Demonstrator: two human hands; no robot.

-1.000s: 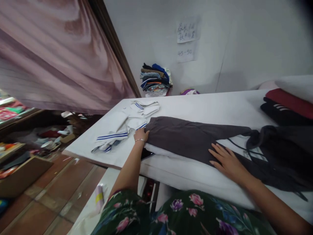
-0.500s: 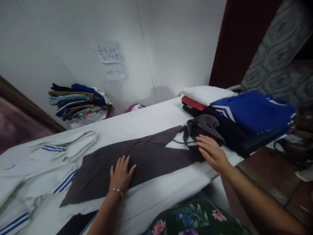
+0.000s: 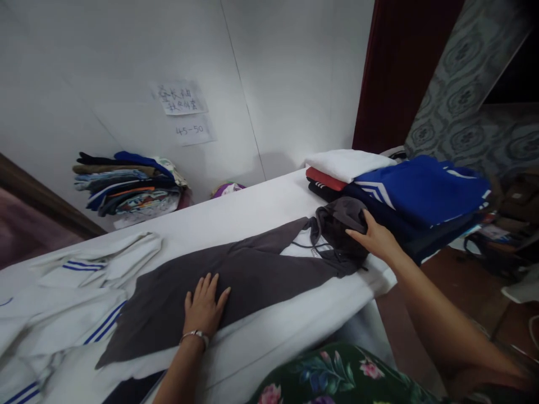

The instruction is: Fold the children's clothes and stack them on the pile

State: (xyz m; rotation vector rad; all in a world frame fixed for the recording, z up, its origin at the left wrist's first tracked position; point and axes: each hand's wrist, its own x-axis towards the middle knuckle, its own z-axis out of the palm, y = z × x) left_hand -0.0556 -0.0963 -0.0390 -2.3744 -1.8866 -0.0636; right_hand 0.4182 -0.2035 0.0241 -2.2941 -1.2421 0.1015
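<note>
A dark grey hoodie [image 3: 261, 275] lies folded lengthwise on the white table, its hood toward the right. My left hand [image 3: 205, 306] rests flat on its body with the fingers spread. At the other end, my right hand [image 3: 377, 235] grips the edge of the hood [image 3: 340, 216] between thumb and fingers; some fingertips are hidden in the cloth. A black drawstring [image 3: 301, 245] loops across the white lining at the neck opening.
White garments with blue stripes [image 3: 90, 303] lie rumpled at the left. Folded clothes, topped by a blue garment [image 3: 425, 188] and a white one [image 3: 349, 164], are piled at the right. Another clothes stack [image 3: 128, 185] stands behind the table [image 3: 236, 210]. Handwritten paper signs [image 3: 183, 106] hang on the wall.
My right hand has moved from above the neck opening to the hood's outer edge and closed on it. My left hand stays flat on the hoodie. The view has shifted slightly.
</note>
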